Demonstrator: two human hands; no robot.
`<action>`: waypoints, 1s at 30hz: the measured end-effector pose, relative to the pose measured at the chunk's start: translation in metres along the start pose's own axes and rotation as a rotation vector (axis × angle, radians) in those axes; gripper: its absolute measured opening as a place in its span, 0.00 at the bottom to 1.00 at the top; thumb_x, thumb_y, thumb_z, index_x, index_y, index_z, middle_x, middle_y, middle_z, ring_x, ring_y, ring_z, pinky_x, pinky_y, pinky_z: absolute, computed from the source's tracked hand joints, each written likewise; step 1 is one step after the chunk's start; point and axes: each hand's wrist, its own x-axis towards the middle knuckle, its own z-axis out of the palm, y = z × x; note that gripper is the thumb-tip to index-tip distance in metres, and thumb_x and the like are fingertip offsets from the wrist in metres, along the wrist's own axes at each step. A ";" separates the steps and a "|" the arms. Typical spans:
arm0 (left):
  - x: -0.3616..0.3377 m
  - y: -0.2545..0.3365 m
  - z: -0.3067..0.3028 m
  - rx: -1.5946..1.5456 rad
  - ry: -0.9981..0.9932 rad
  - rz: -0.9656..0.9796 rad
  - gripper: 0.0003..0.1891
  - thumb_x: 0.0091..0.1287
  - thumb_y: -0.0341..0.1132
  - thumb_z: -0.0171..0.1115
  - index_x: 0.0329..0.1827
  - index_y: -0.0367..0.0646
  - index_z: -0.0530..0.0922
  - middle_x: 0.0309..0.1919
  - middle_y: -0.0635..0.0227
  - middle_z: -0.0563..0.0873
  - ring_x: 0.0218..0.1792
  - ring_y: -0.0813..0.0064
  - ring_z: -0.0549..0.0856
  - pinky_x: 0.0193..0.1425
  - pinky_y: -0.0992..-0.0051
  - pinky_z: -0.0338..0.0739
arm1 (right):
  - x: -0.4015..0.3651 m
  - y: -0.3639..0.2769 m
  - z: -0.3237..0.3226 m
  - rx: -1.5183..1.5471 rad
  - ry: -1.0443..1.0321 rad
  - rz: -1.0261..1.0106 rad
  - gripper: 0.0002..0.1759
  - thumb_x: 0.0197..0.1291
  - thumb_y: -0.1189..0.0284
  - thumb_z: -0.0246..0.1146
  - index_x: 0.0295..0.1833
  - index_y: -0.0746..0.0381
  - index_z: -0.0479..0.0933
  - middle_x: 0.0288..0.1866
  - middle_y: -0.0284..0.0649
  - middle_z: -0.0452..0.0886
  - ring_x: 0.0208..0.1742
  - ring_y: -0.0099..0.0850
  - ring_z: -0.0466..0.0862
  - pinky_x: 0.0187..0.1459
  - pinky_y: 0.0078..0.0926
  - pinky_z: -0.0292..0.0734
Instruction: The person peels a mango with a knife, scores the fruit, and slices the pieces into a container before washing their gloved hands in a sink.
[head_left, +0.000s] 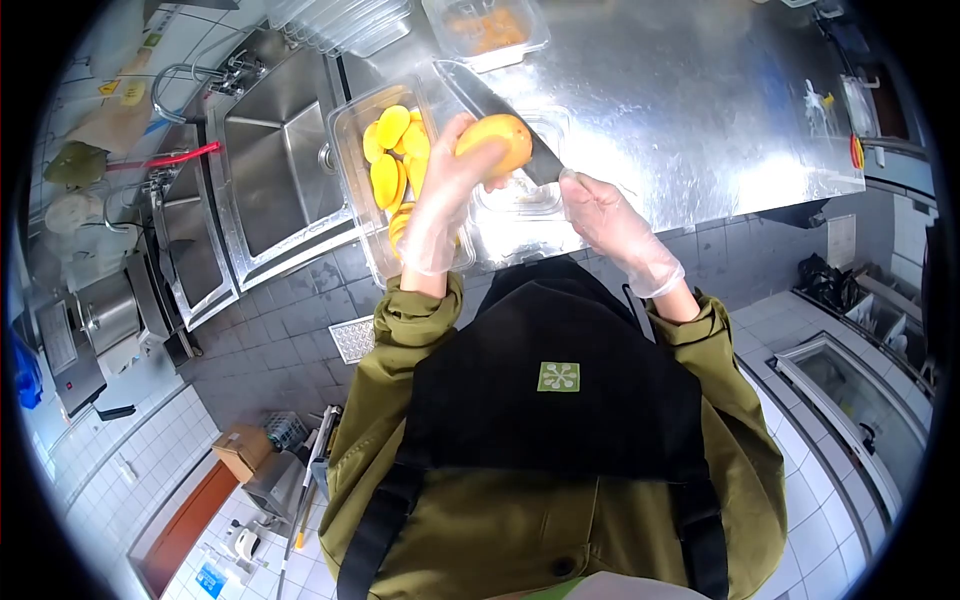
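Note:
My left hand (pixel 446 185), in a clear plastic glove, grips a yellow-orange mango (pixel 505 138) over the steel counter. My right hand (pixel 608 218), gloved the same way, is closed around the handle of a large knife (pixel 472 88). Its broad blade slants up and to the left, passing behind the mango in this view. Under the mango and the blade lies a clear plastic tray (pixel 520 208). Beside my left wrist is a long clear container (pixel 346 140) with several yellow mango pieces (pixel 388 180) in it.
A clear tub (pixel 540 40) of orange pieces stands at the counter's far side. Stacked clear containers (pixel 350 30) are to its left. Sink basins (pixel 270 190) with taps adjoin the steel counter (pixel 700 110) on the left.

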 end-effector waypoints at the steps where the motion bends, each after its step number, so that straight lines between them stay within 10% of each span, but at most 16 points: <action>1: -0.002 -0.004 0.000 -0.067 0.005 0.019 0.21 0.57 0.29 0.66 0.51 0.36 0.70 0.36 0.63 0.82 0.31 0.78 0.82 0.27 0.82 0.77 | -0.001 -0.002 0.000 -0.003 0.003 0.028 0.19 0.69 0.55 0.47 0.36 0.58 0.72 0.18 0.22 0.61 0.17 0.12 0.58 0.17 0.13 0.54; 11: -0.012 -0.034 0.033 -0.327 0.333 0.186 0.26 0.57 0.26 0.65 0.58 0.38 0.66 0.44 0.56 0.79 0.44 0.69 0.80 0.48 0.70 0.79 | -0.003 0.005 0.011 0.037 0.040 0.071 0.20 0.69 0.55 0.46 0.37 0.59 0.72 0.19 0.23 0.63 0.18 0.13 0.60 0.19 0.13 0.59; 15: -0.008 0.001 0.031 -0.455 0.181 0.263 0.23 0.62 0.23 0.57 0.58 0.37 0.60 0.42 0.51 0.80 0.42 0.64 0.82 0.53 0.67 0.76 | -0.009 0.036 0.015 -0.088 0.045 -0.115 0.19 0.70 0.59 0.48 0.36 0.64 0.71 0.26 0.24 0.63 0.31 0.15 0.62 0.36 0.16 0.64; 30: -0.006 -0.015 0.031 -0.417 0.110 0.143 0.16 0.59 0.24 0.59 0.49 0.29 0.70 0.40 0.52 0.82 0.40 0.62 0.84 0.50 0.70 0.79 | -0.007 0.040 0.019 -0.146 0.065 -0.181 0.17 0.69 0.61 0.49 0.38 0.65 0.71 0.26 0.26 0.66 0.31 0.17 0.63 0.34 0.17 0.66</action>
